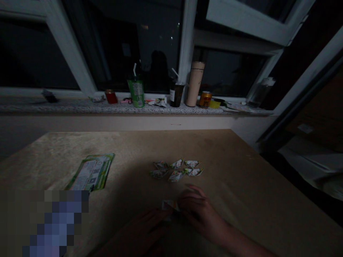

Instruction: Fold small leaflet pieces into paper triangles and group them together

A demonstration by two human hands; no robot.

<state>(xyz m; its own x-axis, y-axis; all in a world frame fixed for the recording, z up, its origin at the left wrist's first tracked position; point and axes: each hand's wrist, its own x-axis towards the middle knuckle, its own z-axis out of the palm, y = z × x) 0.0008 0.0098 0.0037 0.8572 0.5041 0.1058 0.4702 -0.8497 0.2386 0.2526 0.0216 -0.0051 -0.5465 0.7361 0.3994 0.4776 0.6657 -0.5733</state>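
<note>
A small printed paper (168,205), partly folded, is between my two hands near the front of the table. From the lower left, my left hand (151,223) reaches in with its fingers on the paper's near left side. My right hand (200,210) is closed at the paper's right edge, its fingers bent and one finger raised. Dim light and the hands hide much of the paper. Just beyond lie several folded paper boats (176,175) in two rows, white with coloured print.
A stack of green printed leaflets (93,173) lies at the left of the wooden table (227,160). Along the windowsill stand a red-bodied jar (110,97), a green cup (137,92), a dark cup with straw (176,94), a pink thermos (195,85), a gold can (205,99) and a clear bottle (259,93).
</note>
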